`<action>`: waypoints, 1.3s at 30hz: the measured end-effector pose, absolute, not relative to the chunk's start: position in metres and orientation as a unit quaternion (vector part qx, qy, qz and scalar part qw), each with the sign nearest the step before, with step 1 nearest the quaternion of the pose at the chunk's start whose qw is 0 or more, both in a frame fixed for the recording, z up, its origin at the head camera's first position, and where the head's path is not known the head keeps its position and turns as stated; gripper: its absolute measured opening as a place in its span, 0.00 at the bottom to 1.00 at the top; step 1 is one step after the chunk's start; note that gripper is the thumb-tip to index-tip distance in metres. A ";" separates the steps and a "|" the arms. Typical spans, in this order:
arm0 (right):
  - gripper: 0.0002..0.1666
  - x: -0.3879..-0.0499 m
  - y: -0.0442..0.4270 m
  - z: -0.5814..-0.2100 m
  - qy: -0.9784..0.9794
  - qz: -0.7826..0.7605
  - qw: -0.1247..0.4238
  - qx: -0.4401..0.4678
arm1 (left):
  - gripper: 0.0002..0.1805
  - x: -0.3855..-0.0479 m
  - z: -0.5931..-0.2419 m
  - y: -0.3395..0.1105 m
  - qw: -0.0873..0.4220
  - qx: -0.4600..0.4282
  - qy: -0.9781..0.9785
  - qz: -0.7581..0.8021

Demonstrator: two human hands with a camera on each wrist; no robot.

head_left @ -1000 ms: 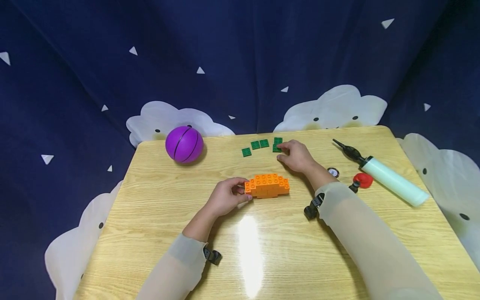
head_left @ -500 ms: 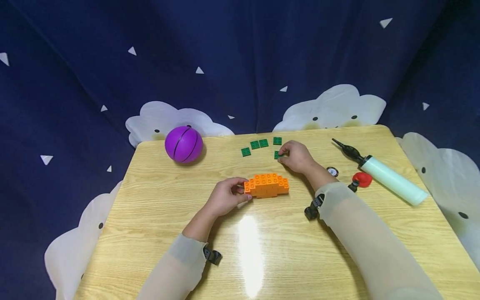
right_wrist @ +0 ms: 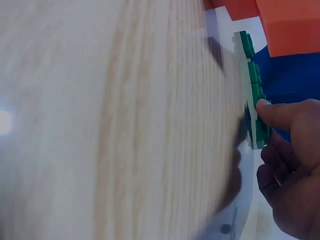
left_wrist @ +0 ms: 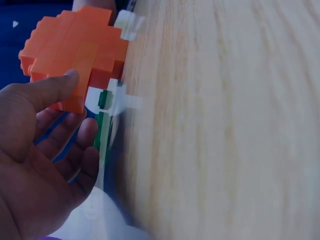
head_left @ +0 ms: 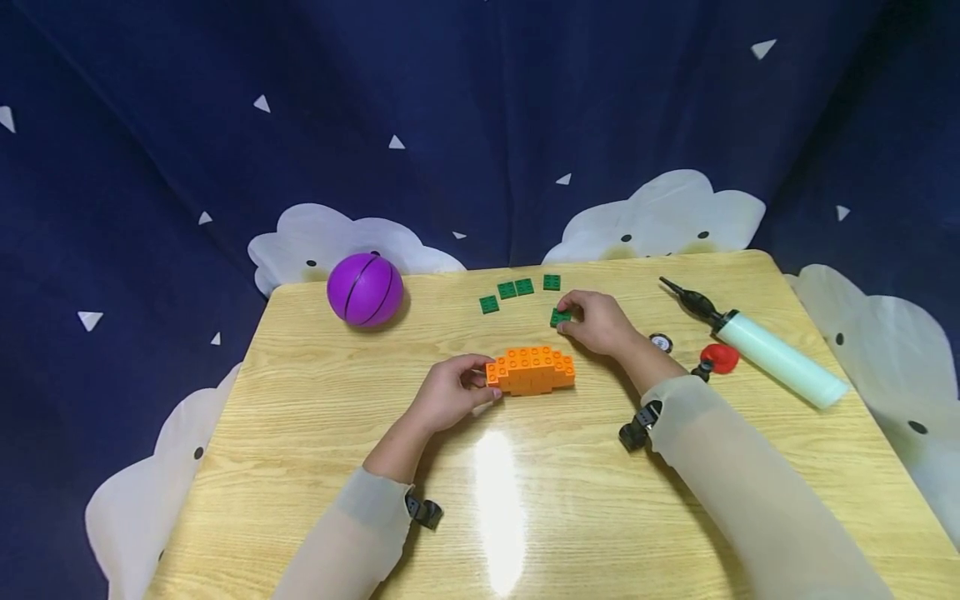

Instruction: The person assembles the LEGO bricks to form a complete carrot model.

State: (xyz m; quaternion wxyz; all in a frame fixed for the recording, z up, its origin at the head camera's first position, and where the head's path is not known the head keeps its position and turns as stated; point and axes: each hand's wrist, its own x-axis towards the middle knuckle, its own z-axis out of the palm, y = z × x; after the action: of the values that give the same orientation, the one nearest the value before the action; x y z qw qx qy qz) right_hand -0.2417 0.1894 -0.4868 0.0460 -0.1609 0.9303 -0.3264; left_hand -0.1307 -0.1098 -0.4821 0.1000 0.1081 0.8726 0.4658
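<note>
My left hand (head_left: 450, 396) holds the left end of a stepped orange toy-brick build (head_left: 529, 373) between thumb and fingers. The left wrist view shows the thumb laid flat across one face of the orange bricks (left_wrist: 80, 45). Behind the build, my right hand (head_left: 598, 323) pinches a small square green brick (head_left: 558, 318) at its right side. From the right wrist, the thumb and fingers of that hand (right_wrist: 300, 160) are close about a green brick (right_wrist: 263, 131). Several more green bricks (head_left: 524, 287) lie flat farther back on the table.
A purple ball (head_left: 365, 290) sits at the table's back left. On the right lie a hand pump (head_left: 780, 358) with a pale tube, a red item (head_left: 722, 358) with a black part, and a small round black-and-white disc (head_left: 661, 342). A patterned dark curtain (head_left: 450, 100) hangs behind the wooden table (head_left: 315, 467).
My right hand has drawn one green brick away from the brick behind it, toward me and the orange build. My left hand has kept its hold on the orange build.
</note>
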 end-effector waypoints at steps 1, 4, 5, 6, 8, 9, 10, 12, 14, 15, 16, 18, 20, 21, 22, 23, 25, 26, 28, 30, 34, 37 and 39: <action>0.18 -0.240 0.190 -0.486 0.931 -0.325 0.047 -0.162 | 0.24 -0.131 -0.482 -0.110 0.099 0.108 0.873 0.466; 0.23 -0.235 0.192 -0.482 0.931 -0.322 0.050 -0.165 | 0.24 -0.131 -0.483 -0.110 0.100 0.107 0.872 0.468; 0.24 -0.233 0.193 -0.481 0.931 -0.320 0.050 -0.167 | 0.24 -0.131 -0.483 -0.110 0.100 0.107 0.872 0.468; 0.25 -0.231 0.193 -0.480 0.932 -0.319 0.049 -0.168 | 0.24 -0.131 -0.483 -0.110 0.100 0.107 0.871 0.468; 0.25 -0.228 0.194 -0.477 0.931 -0.319 0.046 -0.169 | 0.24 -0.131 -0.483 -0.110 0.099 0.107 0.872 0.468; 0.25 -0.226 0.195 -0.476 0.930 -0.322 0.043 -0.171 | 0.24 -0.131 -0.483 -0.110 0.099 0.107 0.872 0.467; 0.25 -0.224 0.195 -0.475 0.929 -0.325 0.041 -0.173 | 0.24 -0.131 -0.483 -0.110 0.099 0.106 0.872 0.467; 0.24 -0.221 0.197 -0.472 0.925 -0.334 0.039 -0.177 | 0.24 -0.130 -0.483 -0.110 0.100 0.105 0.872 0.468; 0.24 -0.217 0.198 -0.468 0.921 -0.342 0.037 -0.182 | 0.24 -0.130 -0.482 -0.110 0.101 0.104 0.872 0.468; 0.24 -0.215 0.198 -0.467 0.919 -0.347 0.035 -0.184 | 0.24 -0.130 -0.482 -0.110 0.102 0.104 0.872 0.468; 0.23 -0.213 0.198 -0.465 0.918 -0.349 0.034 -0.185 | 0.24 -0.130 -0.482 -0.110 0.102 0.105 0.871 0.468; 0.23 -0.208 0.199 -0.460 0.916 -0.351 0.029 -0.189 | 0.24 -0.131 -0.482 -0.109 0.101 0.107 0.871 0.468; 0.23 -0.204 0.198 -0.455 0.914 -0.354 0.023 -0.194 | 0.24 -0.131 -0.482 -0.110 0.099 0.107 0.871 0.469; 0.22 -0.202 0.197 -0.452 0.913 -0.357 0.022 -0.197 | 0.24 -0.131 -0.482 -0.110 0.099 0.106 0.871 0.469; 0.22 -0.199 0.196 -0.449 0.912 -0.358 0.019 -0.200 | 0.24 -0.131 -0.482 -0.110 0.099 0.106 0.871 0.470; 0.22 -0.197 0.196 -0.447 0.910 -0.361 0.016 -0.205 | 0.24 -0.131 -0.482 -0.110 0.100 0.106 0.871 0.470; 0.22 -0.192 0.195 -0.442 0.905 -0.369 0.014 -0.213 | 0.25 -0.131 -0.482 -0.110 0.100 0.106 0.871 0.469; 0.22 -0.190 0.195 -0.440 0.902 -0.372 0.013 -0.217 | 0.25 -0.131 -0.482 -0.110 0.100 0.106 0.871 0.468; 0.22 -0.185 0.194 -0.435 0.898 -0.379 0.014 -0.224 | 0.25 -0.131 -0.482 -0.110 0.101 0.108 0.871 0.468; 0.22 -0.180 0.194 -0.431 0.894 -0.386 0.015 -0.229 | 0.25 -0.131 -0.482 -0.109 0.101 0.109 0.872 0.467; 0.21 -0.169 0.192 -0.421 0.887 -0.396 0.014 -0.236 | 0.25 -0.131 -0.482 -0.109 0.100 0.113 0.870 0.469; 0.20 -0.162 0.191 -0.415 0.884 -0.395 0.010 -0.248 | 0.25 -0.131 -0.482 -0.109 0.099 0.113 0.871 0.468; 0.19 -0.157 0.190 -0.412 0.884 -0.390 0.011 -0.258 | 0.25 -0.131 -0.482 -0.109 0.099 0.113 0.872 0.466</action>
State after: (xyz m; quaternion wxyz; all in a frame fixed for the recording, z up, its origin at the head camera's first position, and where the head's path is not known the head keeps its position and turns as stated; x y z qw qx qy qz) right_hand -0.1573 0.1903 -0.4124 0.0107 -0.2578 0.8841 -0.3897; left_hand -0.1305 -0.1093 -0.4823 0.0988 0.1133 0.8718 0.4663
